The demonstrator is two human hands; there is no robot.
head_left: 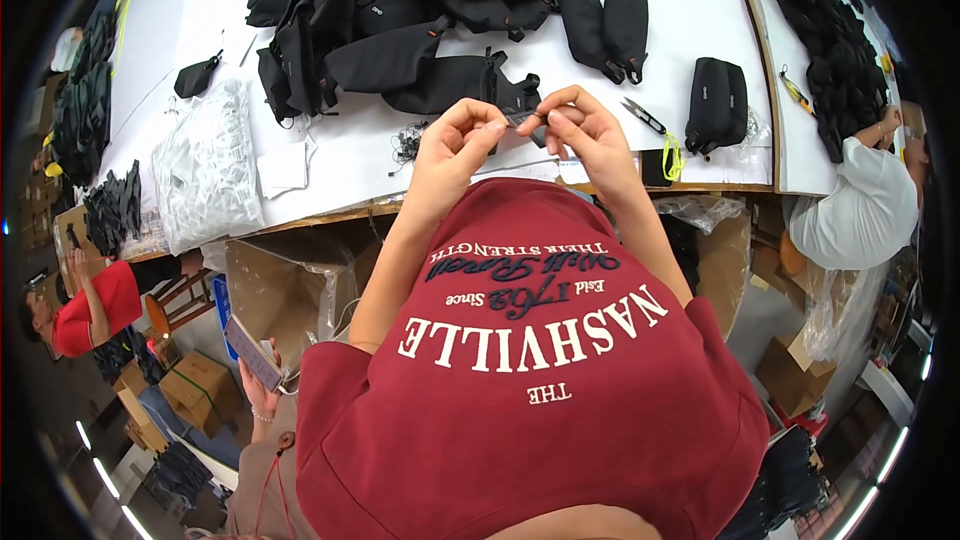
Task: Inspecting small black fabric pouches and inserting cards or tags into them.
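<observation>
The left hand [458,147] and right hand [587,137] pinch a small thing [518,121], while black pouches [388,62] lie far, snips [645,116] right, plastic bag [208,168] left.

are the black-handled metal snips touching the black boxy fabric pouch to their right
Apart: the head view shows white tabletop between the snips and pouch.

Bright, even light on the white table [680,20], glare from strip lights [105,478], bent edges, black corners.
</observation>
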